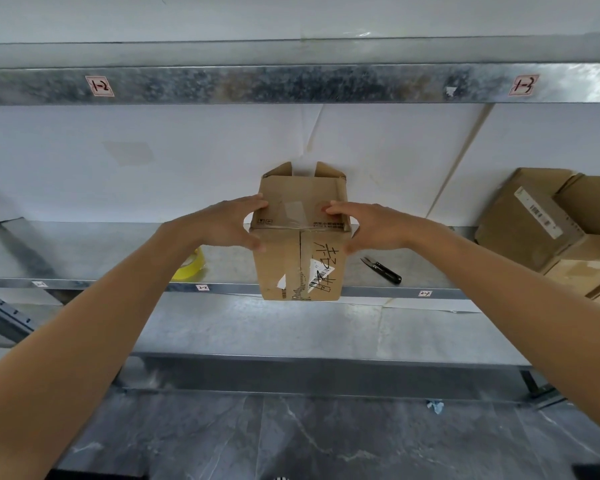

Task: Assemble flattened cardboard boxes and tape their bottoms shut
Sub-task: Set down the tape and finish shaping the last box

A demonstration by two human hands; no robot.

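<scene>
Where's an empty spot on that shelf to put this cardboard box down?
The grey metal shelf is bare left of the yellow tape roll, and between the black snips and the stacked brown cardboard boxes. Far right is crowded.

Black snips (pixel 381 270) on metal shelf (pixel 84 251)
</scene>
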